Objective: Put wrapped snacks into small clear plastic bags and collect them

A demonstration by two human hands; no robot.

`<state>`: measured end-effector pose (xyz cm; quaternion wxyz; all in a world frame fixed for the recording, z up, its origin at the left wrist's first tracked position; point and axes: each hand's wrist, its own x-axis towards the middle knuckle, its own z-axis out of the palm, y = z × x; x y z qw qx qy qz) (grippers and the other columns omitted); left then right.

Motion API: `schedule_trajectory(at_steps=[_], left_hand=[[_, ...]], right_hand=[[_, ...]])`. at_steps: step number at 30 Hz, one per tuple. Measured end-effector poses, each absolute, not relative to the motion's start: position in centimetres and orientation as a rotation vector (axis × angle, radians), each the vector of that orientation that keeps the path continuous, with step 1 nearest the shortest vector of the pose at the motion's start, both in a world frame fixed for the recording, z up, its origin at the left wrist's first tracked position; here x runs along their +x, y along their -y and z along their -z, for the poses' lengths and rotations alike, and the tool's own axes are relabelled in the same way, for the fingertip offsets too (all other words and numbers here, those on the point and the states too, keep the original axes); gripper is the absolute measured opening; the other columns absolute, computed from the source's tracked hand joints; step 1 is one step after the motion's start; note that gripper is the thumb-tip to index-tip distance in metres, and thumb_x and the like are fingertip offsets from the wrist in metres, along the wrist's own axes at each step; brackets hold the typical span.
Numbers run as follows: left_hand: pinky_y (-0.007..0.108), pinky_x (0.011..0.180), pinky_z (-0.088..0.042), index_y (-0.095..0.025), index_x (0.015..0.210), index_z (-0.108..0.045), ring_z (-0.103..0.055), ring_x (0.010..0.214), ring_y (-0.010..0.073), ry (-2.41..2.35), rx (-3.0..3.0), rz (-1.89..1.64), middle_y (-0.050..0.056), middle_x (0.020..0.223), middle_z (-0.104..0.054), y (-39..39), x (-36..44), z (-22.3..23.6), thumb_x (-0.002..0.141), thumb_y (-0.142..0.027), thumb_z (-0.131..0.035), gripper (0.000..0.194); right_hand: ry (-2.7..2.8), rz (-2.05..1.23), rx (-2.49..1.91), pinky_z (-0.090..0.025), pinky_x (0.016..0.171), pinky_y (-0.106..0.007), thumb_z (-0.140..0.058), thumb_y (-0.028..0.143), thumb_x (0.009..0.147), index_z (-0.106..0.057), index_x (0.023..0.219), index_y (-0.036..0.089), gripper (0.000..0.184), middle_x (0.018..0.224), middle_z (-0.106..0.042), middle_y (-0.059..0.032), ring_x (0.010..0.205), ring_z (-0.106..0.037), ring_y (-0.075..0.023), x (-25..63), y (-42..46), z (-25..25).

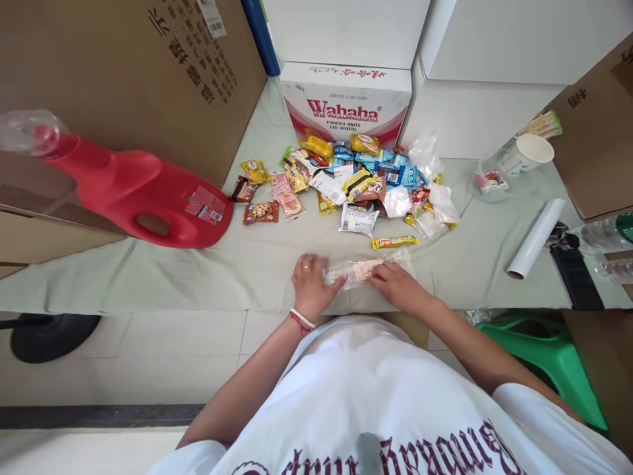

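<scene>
Nr tbl edge [198,307]; L hand [315,284] spread @ clear bag [364,269]; R hand [395,284] atop, grip unclear; room L to red jug [163,204]

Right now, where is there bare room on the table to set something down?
Bare cloth lies between the red bottle and the left hand, and between the right hand and the white roll. Crowded: the snack pile before the water box, and by the clear bottles.

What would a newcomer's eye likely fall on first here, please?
Probably the large red bottle at the left of the table, then the heap of colourful snack packets before the Wahaha box. Nearer, the left hand and right hand touch a clear plastic wrapper by the table's front edge.
</scene>
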<state>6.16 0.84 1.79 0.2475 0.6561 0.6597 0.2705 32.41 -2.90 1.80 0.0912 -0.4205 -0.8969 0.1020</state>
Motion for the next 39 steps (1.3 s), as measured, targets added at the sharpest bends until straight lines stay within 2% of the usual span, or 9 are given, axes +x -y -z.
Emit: schedule_trajectory(at_steps=[3,7,13,18,21,25,29,32,39], left_hand=[[0.037,0.082,-0.048,-0.021,0.078,-0.063,-0.061,0.086,0.0232,-1.623,1.721,-0.571,0.005,0.084,-0.065,-0.4,7.2,-3.6,0.08,-0.036,-0.067,0.016],[0.029,0.064,-0.048,-0.02,0.089,-0.069,-0.059,0.067,0.0165,-1.338,1.367,-0.647,0.0,0.073,-0.065,-0.4,10.4,-4.5,0.086,-0.038,-0.061,0.02],[0.038,0.089,-0.051,-0.021,0.099,-0.078,-0.063,0.1,0.0239,-1.339,1.886,-0.562,0.01,0.103,-0.07,-1.8,15.3,-3.1,0.09,-0.016,-0.049,0.031],[0.042,0.089,-0.048,-0.024,0.126,-0.069,-0.055,0.112,0.0318,-1.666,2.1,-0.379,0.014,0.117,-0.06,-1.9,15.5,-3.2,0.089,-0.035,-0.066,0.038],[0.046,0.093,-0.046,-0.02,0.128,-0.062,-0.053,0.119,0.0369,-1.757,2.101,-0.257,0.017,0.127,-0.058,-2.2,15.2,-3.2,0.083,-0.049,-0.073,0.055],[0.041,0.083,-0.047,-0.018,0.107,-0.058,-0.062,0.1,0.0322,-1.641,1.989,-0.194,0.013,0.103,-0.065,-2.6,15.3,-3.3,0.084,-0.045,-0.07,0.037],[0.036,0.076,-0.048,-0.022,0.096,-0.051,-0.062,0.084,0.0239,-1.557,1.696,-0.519,0.003,0.086,-0.061,-2.3,15.4,-4.1,0.079,-0.028,-0.068,0.026],[0.034,0.08,-0.052,-0.022,0.102,-0.054,-0.063,0.089,0.0199,-1.169,1.432,-0.703,0.003,0.094,-0.062,-1.6,15.5,-4.9,0.08,-0.027,-0.066,0.026],[0.039,0.094,-0.056,-0.026,0.128,-0.05,-0.06,0.125,0.0259,-0.785,1.133,-0.685,0.012,0.133,-0.057,-0.9,15.5,-5.7,0.082,-0.03,-0.072,0.05]], right_hand=[[2.608,-0.319,-1.258,-0.042,0.086,-0.037,-0.048,0.015,0.104,-0.068,0.116,0.02,0.024,0.109,-0.063,-0.0096,0.1,-0.048,-0.0249,32.3,3.3,-1.2],[2.482,-0.383,-1.214,-0.045,0.086,-0.039,-0.045,0.015,0.104,-0.069,0.114,0.02,0.026,0.109,-0.066,-0.01,0.1,-0.052,-0.0248,31.9,3.8,-0.7],[1.853,-0.456,-1.545,-0.052,0.087,-0.038,-0.048,0.031,0.105,-0.062,0.128,0.02,0.029,0.112,-0.065,-0.0116,0.101,-0.06,-0.0246,32.5,4.2,-0.9],[1.686,-0.222,-2.11,-0.049,0.094,-0.05,-0.067,0.034,0.092,-0.069,0.115,0.019,0.028,0.123,-0.056,-0.0186,0.113,-0.051,-0.0358,34.1,3.7,-1.0],[1.733,-0.315,-2.145,-0.051,0.086,-0.043,-0.059,0.029,0.095,-0.069,0.096,0.02,0.014,0.12,-0.059,-0.0155,0.104,-0.055,-0.0308,34.1,3.5,-1.9],[1.782,-0.525,-1.945,-0.051,0.079,-0.035,-0.043,0.025,0.101,-0.066,0.113,0.022,0.025,0.103,-0.063,-0.0095,0.087,-0.06,-0.0235,32.0,3.1,-3.6],[1.787,-0.708,-1.597,-0.053,0.093,-0.038,-0.04,0.028,0.103,-0.061,0.127,0.022,0.032,0.119,-0.062,-0.0129,0.106,-0.062,-0.024,30.6,2.8,-4.1],[1.667,-0.865,-1.499,-0.052,0.1,-0.042,-0.054,0.043,0.1,-0.057,0.135,0.021,0.041,0.131,-0.06,-0.0144,0.118,-0.06,-0.0261,31.1,3.1,-3.7],[1.227,-0.873,-1.634,-0.056,0.09,-0.039,-0.063,0.05,0.092,-0.064,0.118,0.023,0.037,0.112,-0.072,-0.0068,0.101,-0.069,-0.0233,38.5,2.1,-4.0]])
